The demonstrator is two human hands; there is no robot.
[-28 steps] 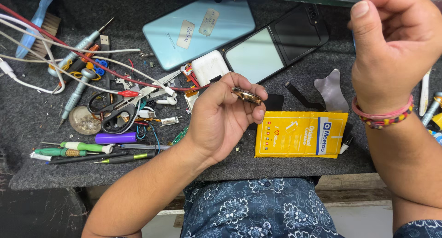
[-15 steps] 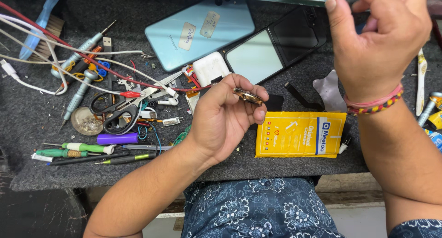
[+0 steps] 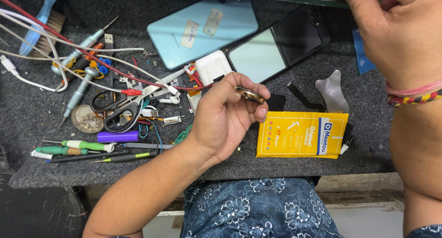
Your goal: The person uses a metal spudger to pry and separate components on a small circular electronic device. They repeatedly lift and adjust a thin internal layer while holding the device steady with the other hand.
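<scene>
Left hand [image 3: 225, 120] up off the tabletop [image 3: 41, 173], fingers [image 3: 251, 88] pinching a small gold metal part [image 3: 249, 95], held high for a clear look at it. Right hand [image 3: 398, 33] raised near the top edge, fingers curled together; can't tell if it's holding anything. Yellow packet [image 3: 301, 134] just beside the left hand. Scissors [image 3: 117, 113], screwdrivers and two phones lie further back within reach.

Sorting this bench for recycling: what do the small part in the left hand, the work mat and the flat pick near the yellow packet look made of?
The small part in the left hand looks like polished gold-toned metal: it glints. The work mat seems grey felt or carpet, matte and fuzzy. The flat pick looks like thin brushed steel, dull silver, though grey plastic cannot be ruled out.
</scene>
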